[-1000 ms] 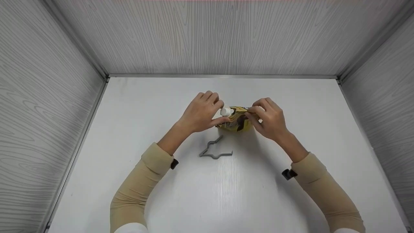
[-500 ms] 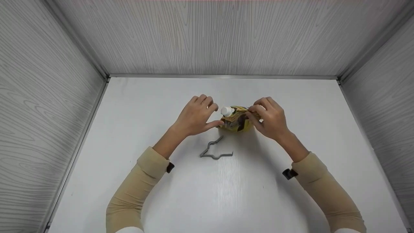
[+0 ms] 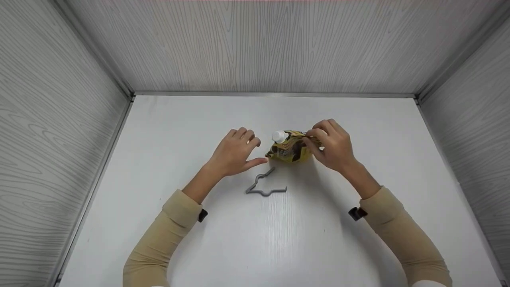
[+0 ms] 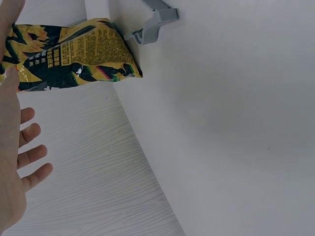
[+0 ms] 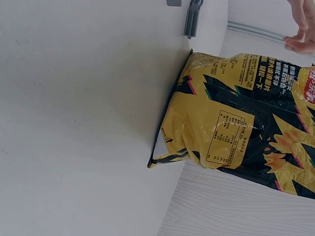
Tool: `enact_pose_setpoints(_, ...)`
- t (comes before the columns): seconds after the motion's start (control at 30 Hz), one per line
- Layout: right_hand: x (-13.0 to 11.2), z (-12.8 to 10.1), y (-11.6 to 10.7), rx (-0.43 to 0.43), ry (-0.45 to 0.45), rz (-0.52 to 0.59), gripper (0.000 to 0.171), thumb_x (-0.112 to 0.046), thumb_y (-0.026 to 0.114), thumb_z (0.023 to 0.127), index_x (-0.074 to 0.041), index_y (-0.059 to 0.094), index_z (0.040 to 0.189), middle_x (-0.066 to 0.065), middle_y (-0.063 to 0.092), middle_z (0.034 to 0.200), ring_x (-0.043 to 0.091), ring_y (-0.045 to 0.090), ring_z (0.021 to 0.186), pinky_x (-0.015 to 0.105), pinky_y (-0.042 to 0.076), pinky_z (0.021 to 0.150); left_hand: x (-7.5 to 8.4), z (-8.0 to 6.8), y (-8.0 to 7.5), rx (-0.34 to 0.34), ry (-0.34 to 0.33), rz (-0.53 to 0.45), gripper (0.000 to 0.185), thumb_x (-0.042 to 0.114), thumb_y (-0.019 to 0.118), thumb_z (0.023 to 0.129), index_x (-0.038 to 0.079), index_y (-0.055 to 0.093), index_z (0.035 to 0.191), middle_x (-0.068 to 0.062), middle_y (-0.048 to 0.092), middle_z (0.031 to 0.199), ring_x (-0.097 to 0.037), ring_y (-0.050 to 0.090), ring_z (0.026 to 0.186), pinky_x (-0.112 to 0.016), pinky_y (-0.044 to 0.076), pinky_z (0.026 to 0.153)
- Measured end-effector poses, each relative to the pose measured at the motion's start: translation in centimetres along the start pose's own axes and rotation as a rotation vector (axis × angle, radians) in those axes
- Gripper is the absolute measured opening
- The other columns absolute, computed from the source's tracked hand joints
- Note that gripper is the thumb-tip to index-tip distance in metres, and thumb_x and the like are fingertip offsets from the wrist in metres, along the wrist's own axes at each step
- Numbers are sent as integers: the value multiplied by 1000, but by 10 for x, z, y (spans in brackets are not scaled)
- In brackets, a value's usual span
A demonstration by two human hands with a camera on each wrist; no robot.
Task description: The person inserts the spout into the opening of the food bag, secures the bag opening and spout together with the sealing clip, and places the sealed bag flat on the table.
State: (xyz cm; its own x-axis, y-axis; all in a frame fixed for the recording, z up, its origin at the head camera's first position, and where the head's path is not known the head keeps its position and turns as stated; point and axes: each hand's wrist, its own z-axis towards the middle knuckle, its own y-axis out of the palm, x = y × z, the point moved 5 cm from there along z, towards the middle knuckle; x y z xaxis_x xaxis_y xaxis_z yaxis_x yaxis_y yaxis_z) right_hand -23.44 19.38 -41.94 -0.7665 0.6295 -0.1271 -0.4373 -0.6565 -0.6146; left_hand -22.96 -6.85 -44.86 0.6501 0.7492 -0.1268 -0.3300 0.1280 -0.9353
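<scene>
1. Since everything rests on the white table (image 3: 255, 247), start there: smooth, slightly glossy, so the bag's base could probably slide if pushed low.
2. Yellow-and-black bag (image 5: 231, 118): standing upright on the table, about mid-width, toward the far side. Printed film, creased, bulging lower down. Likely soft and fairly light, floppy up top; shiny surface, probably slippery. Contents not visible, maybe crushable, so avoid squeezing the belly. Best hold: pinch the flat top edge, one of the hands at each end, keeping it upright in case it spills.
3. Right hand (image 3: 332, 145): thumb and fingers close together, pinching the bag's top edge at its right end. Good spot, sound hold.
4. Left hand (image 3: 235, 151): holding nothing; thumb spread wide, fingers loosely bent. Thumb tip just beside the bag's left edge; contact, cannot tell.
5. Grey clip (image 4: 153, 25): on the table, spread in a V, near side of the bag, not touching it. Looks stiff and light; take it by the arms.
6. White cap (image 3: 279, 136): at the bag's upper left. Looks hard; how it's attached, cannot tell. Poor lifting point.
</scene>
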Motion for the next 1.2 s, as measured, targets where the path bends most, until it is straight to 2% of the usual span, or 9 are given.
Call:
enact_pose_setpoints(0.4,0,1,0,-4,7,14,12,-10,82,89,-4,73,92,14,67,90,31,63,80,46,55,66,3,-23,20,-47,-9,-23,61,71,52,100,14,67,117,-6,66,113,-27,63,108,-43,55,97)
enact_pose_setpoints(0.7,1,0,1,-9,7,12,12,-10,83,89,-4,73,92,14,67,90,32,63,81,46,55,67,8,-42,37,-119,-30,-56,60,70,51,101,15,66,118,-6,67,115,-26,63,110,-43,55,98)
enact_pose_setpoints(0.9,1,0,1,-6,1,8,13,-10,84,88,-4,73,91,15,67,89,31,63,79,45,54,66,13,-49,47,-156,-44,-92,58,68,55,100,15,68,119,-6,68,116,-26,63,111,-43,55,99)
enact_pose_setpoints(1.2,0,-1,0,-25,4,1,14,-14,82,91,-4,73,94,15,67,92,32,63,82,45,55,68,22,-56,59,-174,-39,-177,57,67,59,99,17,68,125,-5,70,123,-25,65,116,-43,56,98)
